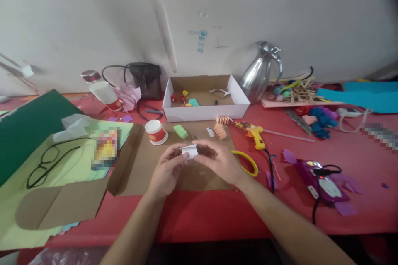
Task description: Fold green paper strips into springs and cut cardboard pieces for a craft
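My left hand (167,171) and my right hand (219,160) meet over a flat brown cardboard sheet (137,165), and together they pinch a small white folded paper piece (190,151) between the fingertips. Just beyond the hands lie a green folded paper piece (180,131), two orange pleated paper pieces (220,131) and a small white strip (210,131). An upturned red-and-white paper cup (156,132) stands left of these. Yellow-handled scissors (248,161) lie partly under my right wrist.
An open white cardboard box (205,112) with small bits stands behind. A yellow glue gun (255,134), a steel jug (259,72), a black bag (146,78), glasses (46,161) on green paper, a purple device (320,180) with cable and craft scraps lie on the red table (217,215).
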Motion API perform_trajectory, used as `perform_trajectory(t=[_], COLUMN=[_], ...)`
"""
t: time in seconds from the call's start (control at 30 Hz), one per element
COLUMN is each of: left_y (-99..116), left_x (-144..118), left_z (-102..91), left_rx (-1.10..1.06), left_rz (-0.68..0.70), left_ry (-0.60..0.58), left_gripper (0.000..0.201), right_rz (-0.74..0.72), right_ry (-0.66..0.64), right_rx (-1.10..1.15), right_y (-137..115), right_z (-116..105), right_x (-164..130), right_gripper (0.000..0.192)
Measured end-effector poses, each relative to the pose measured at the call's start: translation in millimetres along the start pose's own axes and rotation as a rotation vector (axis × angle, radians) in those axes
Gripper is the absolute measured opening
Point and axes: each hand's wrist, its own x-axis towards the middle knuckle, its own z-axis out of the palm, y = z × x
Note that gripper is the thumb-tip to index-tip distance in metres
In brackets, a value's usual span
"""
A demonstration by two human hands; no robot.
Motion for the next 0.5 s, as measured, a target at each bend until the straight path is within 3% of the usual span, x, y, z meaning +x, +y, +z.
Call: perform_trajectory(t=[0.17, 0.27, 0.37, 0.5], left_y=[-4, -7, -8, -7], left_x=[-3, -5, -4, -3], left_z=[0.0, 4.1, 9.3, 13.8], left_rx=[0.124, 0.19, 0.092, -0.014], left_rz=[0.069, 0.112, 0.062, 0.015], left_ry=[-0.003, -0.003, 0.006, 0.047], left_gripper=[0.021, 0.018, 0.017, 0.019], right_rz=[-0.085, -0.061, -0.073, -0.143], right_ry=[0.039, 0.069, 0.15, 0.216], right_rx=[-0.074, -0.025, 0.059, -0.028], right_y=[9, 11, 10, 6], right_z=[-1, 3, 9, 14], right_x=[-8, -13, -16, -16], right_gripper=[0.027, 0.027, 0.033, 0.033])
